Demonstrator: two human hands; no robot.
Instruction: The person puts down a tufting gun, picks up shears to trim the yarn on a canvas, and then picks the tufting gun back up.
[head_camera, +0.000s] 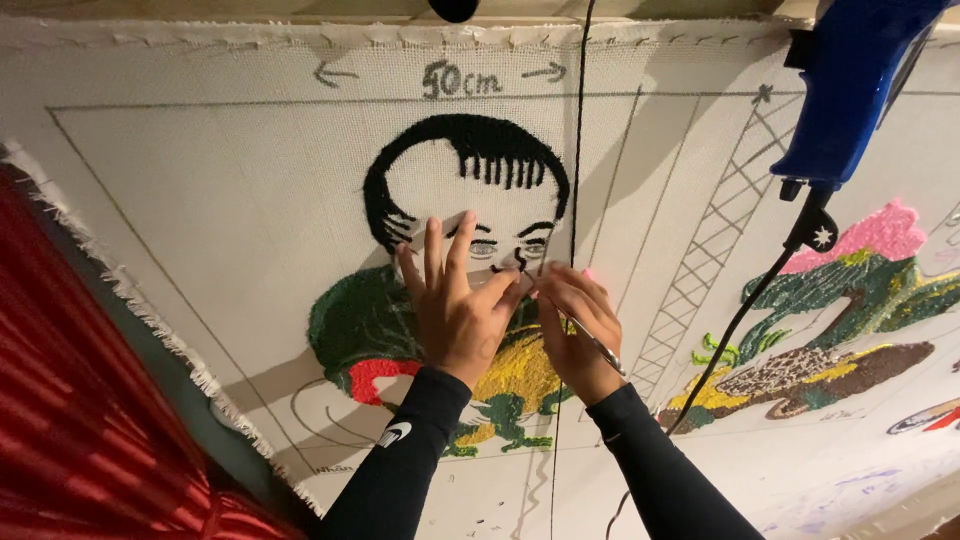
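Pinching a slim metal tool (590, 340) in the right hand (575, 335), fingers closed round its shaft, tip lost among the fingertips against the tufted portrait (465, 200) on the stretched backing cloth (200, 200); cannot tell exactly where the tip meets the yarn. Pressing flat just beside that grip, the left hand (455, 310), fingers spread wide and holding nothing, palm on the pile below the black-outlined head. Touching or nearly touching, the two hands, at a short black strand (520, 262) right above the grip. Risking, by judgement, a snag or a pulled loop in the fine black lines if the tool slips sideways, and a jab to the left fingertips lying so close. Hanging straight past the right hand, a thin black yarn (575, 150), likely to catch on the tool or wrist. Looming above and to the right of the grip, a blue tufting gun (850, 90) with its dangling cable (740, 320), apt to swing into the work. Further right, other coloured tufted patches (850, 270); far left, red fabric (80, 400).
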